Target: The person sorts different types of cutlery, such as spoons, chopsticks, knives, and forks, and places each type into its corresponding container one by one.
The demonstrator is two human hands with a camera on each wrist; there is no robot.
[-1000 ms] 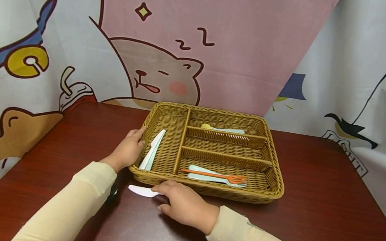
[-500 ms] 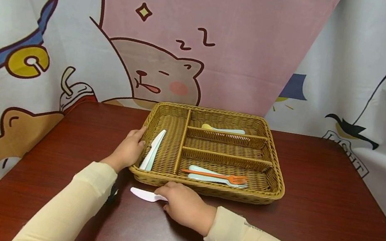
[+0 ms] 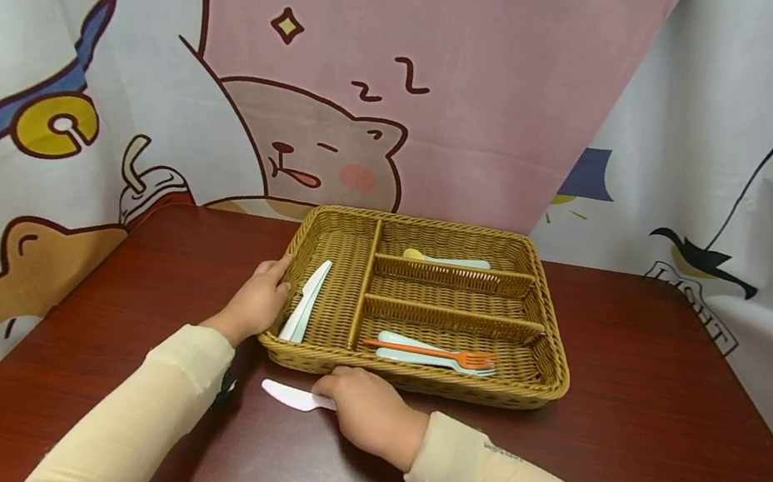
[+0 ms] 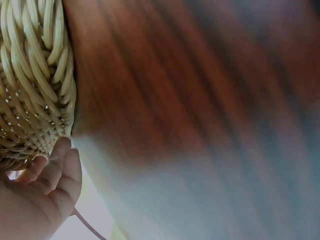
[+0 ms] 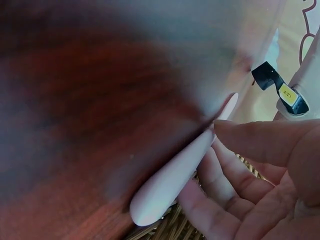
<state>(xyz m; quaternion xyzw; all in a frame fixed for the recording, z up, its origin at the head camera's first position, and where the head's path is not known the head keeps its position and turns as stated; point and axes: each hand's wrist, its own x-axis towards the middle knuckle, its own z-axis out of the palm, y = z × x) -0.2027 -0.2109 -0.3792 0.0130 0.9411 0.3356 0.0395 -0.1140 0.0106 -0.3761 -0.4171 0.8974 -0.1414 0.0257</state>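
Observation:
A pale plastic knife (image 3: 289, 396) lies just in front of the wicker cutlery basket (image 3: 410, 378), its blade pointing left. My right hand (image 3: 370, 414) pinches it, and in the right wrist view the thumb presses on the knife (image 5: 172, 182) with the fingers beneath and beside it. The rounded handle end lies close over the tabletop there. At the basket's left side, my left hand (image 3: 255, 300) rests against the wall and rim. The left wrist view shows its fingers (image 4: 70, 175) fairly straight along the woven wall (image 4: 37, 75).
The basket's left compartment holds a white knife (image 3: 303, 304) and a pale green one beside it. An orange fork (image 3: 466, 358) lies over pale blue cutlery (image 3: 406, 355) in the front compartment. A yellow spoon (image 3: 414, 254) is in the back one. Patterned cloth (image 3: 503, 82) hangs behind the table.
My right hand has closed its thumb and fingers on the knife. The knife has shifted slightly right and toward me, its blade tilting a little. My left hand and the basket have stayed put.

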